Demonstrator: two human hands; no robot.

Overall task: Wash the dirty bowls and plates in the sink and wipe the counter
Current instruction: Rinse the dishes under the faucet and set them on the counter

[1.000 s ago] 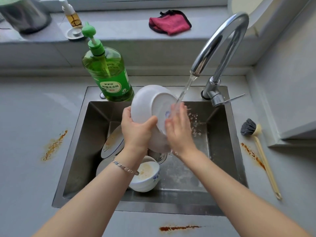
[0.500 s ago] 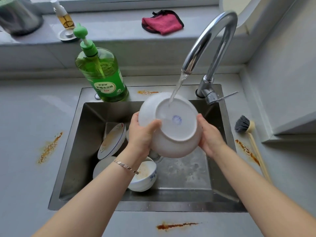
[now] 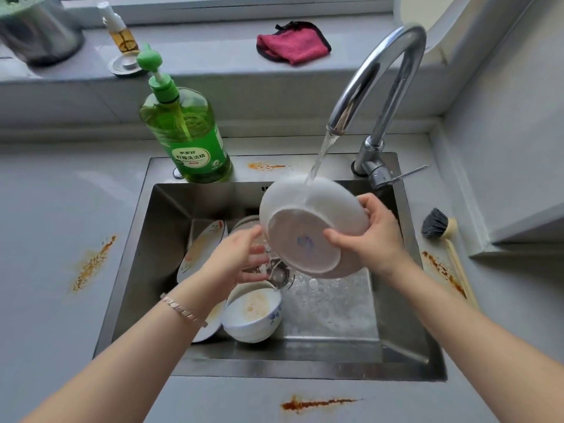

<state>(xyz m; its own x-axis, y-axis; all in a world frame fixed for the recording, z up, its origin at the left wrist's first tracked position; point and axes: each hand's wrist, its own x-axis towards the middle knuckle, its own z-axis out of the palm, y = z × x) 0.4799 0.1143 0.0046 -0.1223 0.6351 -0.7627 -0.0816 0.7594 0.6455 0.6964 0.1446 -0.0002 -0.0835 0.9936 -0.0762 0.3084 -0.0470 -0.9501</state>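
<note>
1. A person rinses a white bowl (image 3: pixel 314 227) under the running faucet (image 3: pixel 378 83), its underside turned toward the camera and tilted — water strikes the far rim and runs down into the steel sink (image 3: pixel 131 270).
2. The right hand (image 3: pixel 375 239) carries the bowl alone, thumb pressed on the base ring and fingers wrapped behind the rim; its grip is closed on the bowl.
3. The left hand (image 3: pixel 241 257) hangs just beside the bowl's lower edge, fingers loosely spread and holding nothing.
4. Washing is the step in hand, and it looks early: a soiled bowl (image 3: pixel 253 312) stands on the sink floor, a stained plate (image 3: pixel 203 247) leans against the left wall, and another plate lies partly hidden under the left forearm.
5. Orange smears (image 3: pixel 91 264) mark the table on both sides and in front — wiping appears untouched, with the red cloth (image 3: pixel 293 44) on the sill behind.
6. The next move likely calls for setting this bowl aside and lifting a dirty piece.
</note>
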